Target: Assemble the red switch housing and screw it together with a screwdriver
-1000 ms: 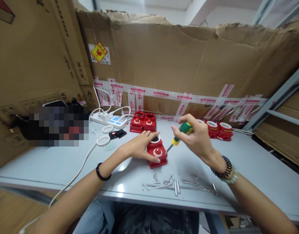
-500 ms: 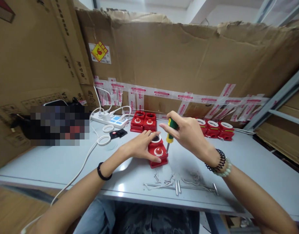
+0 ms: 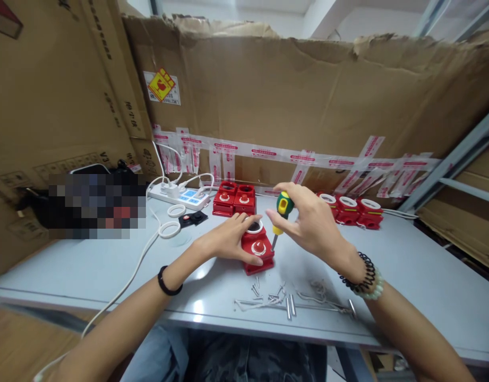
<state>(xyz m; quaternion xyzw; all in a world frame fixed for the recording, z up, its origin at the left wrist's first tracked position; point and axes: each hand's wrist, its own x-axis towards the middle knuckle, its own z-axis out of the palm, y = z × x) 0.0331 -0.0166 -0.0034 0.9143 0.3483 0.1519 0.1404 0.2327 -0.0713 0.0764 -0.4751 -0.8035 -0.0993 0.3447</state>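
Note:
My left hand [image 3: 226, 239] holds a red housing [image 3: 267, 261] down on the table, thumb along its front and fingers at its back edge. This housing carries a red dome [image 3: 259, 246] in a white ring and a round opening with a white rim behind it. In my right hand [image 3: 314, 225] is a green and yellow screwdriver [image 3: 283, 206], held by the handle between thumb and fingers. Its tip meets the housing's right corner, and any screw head there is too small to make out. Several loose screws [image 3: 255, 289] lie in front of the housing.
Metal rods and pins [image 3: 291, 306] with white string lie near the front edge. Two red housings [image 3: 234, 204] stand behind, with more red housings [image 3: 348, 212] at the right. A power strip [image 3: 180, 196], white rings [image 3: 170, 229] and a cable are left. Cardboard [image 3: 268, 95] walls the back.
My right hand has loosened and turned around the screwdriver handle, which now shows more of its yellow side. The tip stays at the same corner. My left hand keeps its hold.

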